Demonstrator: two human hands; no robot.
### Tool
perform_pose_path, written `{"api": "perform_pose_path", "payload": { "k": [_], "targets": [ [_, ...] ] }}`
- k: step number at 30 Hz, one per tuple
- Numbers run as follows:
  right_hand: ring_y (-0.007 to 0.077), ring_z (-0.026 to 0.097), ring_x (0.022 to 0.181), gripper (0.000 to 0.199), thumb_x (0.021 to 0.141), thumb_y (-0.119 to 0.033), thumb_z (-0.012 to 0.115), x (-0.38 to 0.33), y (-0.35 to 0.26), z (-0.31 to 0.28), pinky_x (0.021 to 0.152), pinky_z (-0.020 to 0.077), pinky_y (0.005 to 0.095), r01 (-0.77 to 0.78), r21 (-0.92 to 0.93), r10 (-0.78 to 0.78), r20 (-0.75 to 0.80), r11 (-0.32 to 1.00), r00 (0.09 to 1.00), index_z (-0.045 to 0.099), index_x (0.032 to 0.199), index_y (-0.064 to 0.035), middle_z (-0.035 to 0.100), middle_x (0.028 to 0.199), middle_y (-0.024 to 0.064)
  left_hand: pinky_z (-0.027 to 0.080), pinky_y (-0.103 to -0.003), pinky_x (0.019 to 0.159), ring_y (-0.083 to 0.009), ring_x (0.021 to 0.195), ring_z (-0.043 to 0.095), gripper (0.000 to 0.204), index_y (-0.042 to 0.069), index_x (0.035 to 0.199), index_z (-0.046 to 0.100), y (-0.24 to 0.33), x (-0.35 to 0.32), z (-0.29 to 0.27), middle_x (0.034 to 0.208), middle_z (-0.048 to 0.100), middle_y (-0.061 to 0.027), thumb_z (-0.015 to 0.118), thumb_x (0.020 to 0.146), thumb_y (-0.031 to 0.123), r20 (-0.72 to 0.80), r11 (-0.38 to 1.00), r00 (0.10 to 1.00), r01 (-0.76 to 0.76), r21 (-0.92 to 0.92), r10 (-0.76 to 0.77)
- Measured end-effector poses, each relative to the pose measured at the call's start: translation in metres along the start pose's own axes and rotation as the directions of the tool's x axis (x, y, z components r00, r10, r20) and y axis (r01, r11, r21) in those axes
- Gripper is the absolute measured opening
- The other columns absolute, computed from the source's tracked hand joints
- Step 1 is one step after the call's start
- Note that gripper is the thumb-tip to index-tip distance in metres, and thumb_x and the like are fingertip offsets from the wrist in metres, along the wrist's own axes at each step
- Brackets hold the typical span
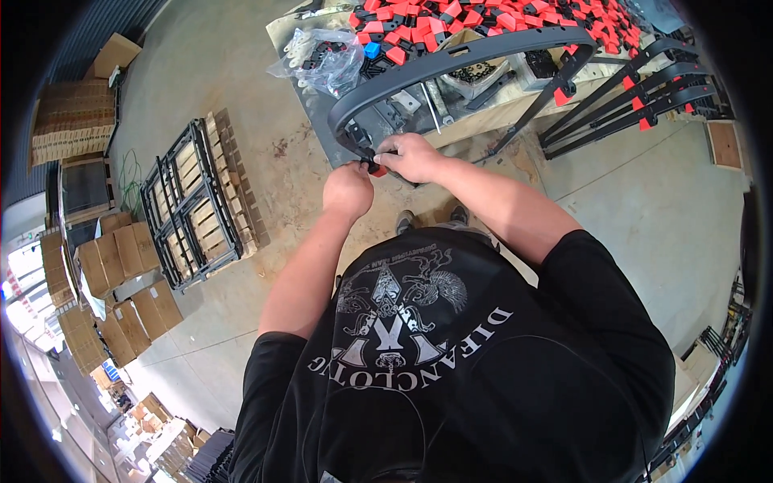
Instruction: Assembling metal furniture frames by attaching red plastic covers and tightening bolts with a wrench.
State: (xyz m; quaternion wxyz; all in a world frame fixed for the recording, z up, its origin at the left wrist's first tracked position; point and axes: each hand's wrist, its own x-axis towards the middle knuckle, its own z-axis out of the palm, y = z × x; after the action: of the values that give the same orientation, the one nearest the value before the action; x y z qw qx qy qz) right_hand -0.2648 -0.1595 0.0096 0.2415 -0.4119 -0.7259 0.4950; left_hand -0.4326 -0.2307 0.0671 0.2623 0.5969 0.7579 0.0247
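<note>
The curved dark plastic frame (451, 56) arched from the counter (475, 113) down to the hands, in front of a heap of red-and-black clips (499, 18), a clear bag of parts (326, 56) and, left on the floor, a black rack on a wooden pallet (197, 197). Both forearms reached forward and met at the frame's lower end: the left hand (348, 189) had its grip pinched on the rim, the right hand (412, 157) closed on a small red clip (377, 170) against it.

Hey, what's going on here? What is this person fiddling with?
A person in a black printed T-shirt stands at a workbench, holding a long curved dark grey plastic frame. Both hands meet at its near end: the left hand and right hand pinch a small red clip against the frame. A heap of similar red and black clips covers the bench, beside a clear bag of parts. More frames with red clips lean to the right.
</note>
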Motion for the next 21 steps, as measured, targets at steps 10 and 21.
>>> {"api": "perform_pose_path", "payload": {
  "k": [10,21],
  "targets": [
    [0.0243,0.06,0.07,0.044,0.095,-0.04,0.06,0.017,-0.002,0.019,0.068,0.0481,0.0387,-0.558,0.232,0.517,0.217,0.797,0.828,0.074,0.092,0.0016,0.068,0.079,0.0144,0.05,-0.051,0.091,-0.0444,0.101,0.064,0.036,0.001,0.101,0.068,-0.005,0.002,0.0,0.105,0.069,-0.0251,0.045,0.103,0.028,0.008,0.998,0.998,-0.057,0.011,0.057],
    [0.0301,0.067,0.089,0.043,0.093,-0.036,0.057,0.013,0.0,0.02,0.079,0.0505,0.0409,-0.604,0.295,0.524,0.31,0.74,0.793,0.072,0.104,0.0023,0.072,0.096,0.0206,0.05,-0.051,0.09,-0.0441,0.1,0.064,0.036,0.001,0.1,0.068,-0.007,-0.002,0.005,0.104,0.069,-0.0248,0.044,0.103,0.028,-0.025,0.998,0.998,-0.055,-0.005,0.055]
  ]
}}
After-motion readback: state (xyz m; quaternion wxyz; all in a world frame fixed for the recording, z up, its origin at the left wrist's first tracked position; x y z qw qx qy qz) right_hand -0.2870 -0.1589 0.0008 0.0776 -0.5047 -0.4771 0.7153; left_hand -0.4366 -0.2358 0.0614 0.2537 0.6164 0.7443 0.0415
